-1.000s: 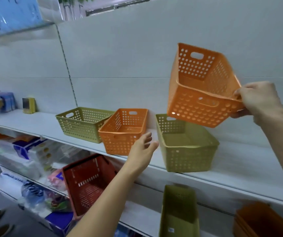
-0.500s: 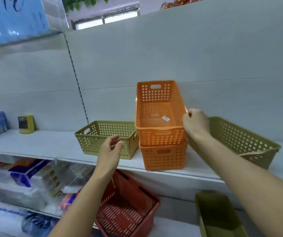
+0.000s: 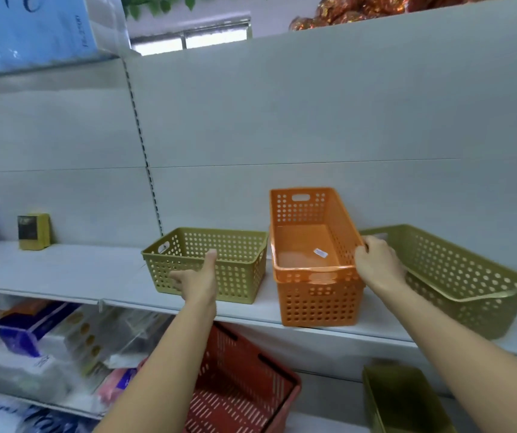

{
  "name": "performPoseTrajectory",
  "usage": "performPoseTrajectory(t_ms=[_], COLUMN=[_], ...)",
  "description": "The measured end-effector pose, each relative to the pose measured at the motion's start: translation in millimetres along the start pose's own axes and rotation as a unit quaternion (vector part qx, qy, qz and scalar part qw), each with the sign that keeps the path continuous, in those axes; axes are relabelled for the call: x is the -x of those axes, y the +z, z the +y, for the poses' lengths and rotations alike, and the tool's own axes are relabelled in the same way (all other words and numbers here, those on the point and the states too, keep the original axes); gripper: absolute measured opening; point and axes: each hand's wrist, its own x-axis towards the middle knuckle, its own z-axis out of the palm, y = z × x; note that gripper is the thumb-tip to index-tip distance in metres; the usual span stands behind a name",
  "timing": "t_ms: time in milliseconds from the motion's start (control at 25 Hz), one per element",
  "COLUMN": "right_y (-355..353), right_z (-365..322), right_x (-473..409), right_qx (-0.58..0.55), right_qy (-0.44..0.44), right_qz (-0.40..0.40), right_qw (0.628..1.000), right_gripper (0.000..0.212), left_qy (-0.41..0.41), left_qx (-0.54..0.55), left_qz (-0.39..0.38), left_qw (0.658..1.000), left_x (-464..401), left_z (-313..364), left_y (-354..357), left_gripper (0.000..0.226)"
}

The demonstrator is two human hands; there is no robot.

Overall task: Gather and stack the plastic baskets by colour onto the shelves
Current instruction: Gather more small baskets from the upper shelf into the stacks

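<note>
While the right hand (image 3: 376,264) grips the rim of the nested orange perforated plastic baskets (image 3: 315,260) on the grey shelf (image 3: 63,270), the open, empty left hand (image 3: 199,281) is nearer the olive-green perforated plastic basket (image 3: 207,260) just left, lying crosswise.

Two bare forearms — no sleeves, left hand (image 3: 199,281), right hand (image 3: 376,264)

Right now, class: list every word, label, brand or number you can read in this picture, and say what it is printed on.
Nothing reads clearly.
White sticker inside the orange basket: too small to read.
Blue pack, top left: blurred script, unreadable.
Yellow box on the shelf: dark label, blurred.
Packets on the lower shelf: print blurred.
</note>
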Motion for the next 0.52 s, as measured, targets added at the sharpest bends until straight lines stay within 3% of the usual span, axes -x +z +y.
performPoseTrajectory(t_ms=[400, 520], right_y=[-8, -19], right_z=[9, 13], right_x=[34, 47], right_qx=[-0.094, -0.110], right_qy=[-0.045, -0.040], right_qz=[-0.060, -0.035], right_qw=[0.993, 0.993], right_gripper=[0.038, 0.041], left_qy=[-0.136, -0.136], left_qx=[0.004, 0.062], left_qz=[-0.037, -0.061], left_qw=[0.990, 0.987], left_x=[-32, -60], left_z=[-5, -16], left_y=[51, 47], left_gripper=[0.124, 0.091])
